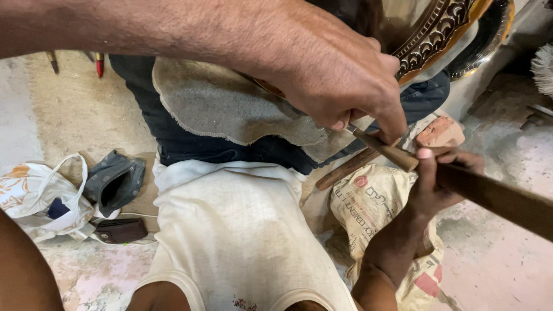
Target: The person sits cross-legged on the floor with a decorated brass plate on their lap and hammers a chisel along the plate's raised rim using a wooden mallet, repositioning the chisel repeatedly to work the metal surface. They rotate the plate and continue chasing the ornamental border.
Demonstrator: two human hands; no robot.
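The left hand (340, 80) reaches in from the upper left, fingers pinched together on a thin metal punch (383, 148), held slanted just below an ornate metal plate (438, 34). The right hand (435, 184) comes up from below, fingers clamped around a wooden mallet handle (495, 196) that extends to the right edge. A grey cloth pad (224, 103) lies on the lap beneath the plate. A printed sack (374, 201) lies on the floor under the right wrist.
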